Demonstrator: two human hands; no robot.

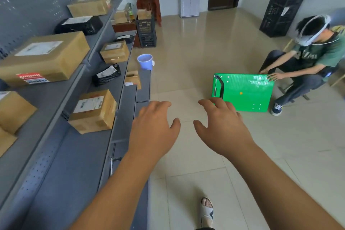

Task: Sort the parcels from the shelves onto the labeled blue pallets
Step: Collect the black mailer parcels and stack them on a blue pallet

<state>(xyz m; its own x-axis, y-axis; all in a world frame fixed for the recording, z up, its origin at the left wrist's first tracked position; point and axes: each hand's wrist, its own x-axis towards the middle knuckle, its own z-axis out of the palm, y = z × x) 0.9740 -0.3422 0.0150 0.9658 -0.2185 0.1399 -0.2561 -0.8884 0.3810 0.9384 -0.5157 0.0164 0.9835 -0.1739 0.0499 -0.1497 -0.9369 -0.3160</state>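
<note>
Resting on the grey shelves [56, 110] along the left side are the parcels: a cardboard box [94, 111] with a white label lies on the near middle tier, a black bagged parcel [106, 74] just beyond it, and a smaller taped box [114, 51] farther still. On the upper tier sits a large cardboard box [45, 59] with a red sticker on its side, with another black bag [79, 24] and a further box [89, 4] behind it. No blue pallet shows from this angle. Both arms reach forward over the tiled floor [186, 61], to the right of the shelves. The left hand [154, 127] is spread, palm down, holding nothing; the right hand [223, 125] is likewise spread and empty. Farther off on the right, a seated person [306, 61] wearing a headset touches a green board [242, 92] lying on the floor. A blue bucket [145, 61] stands at the far end of the shelves.
</note>
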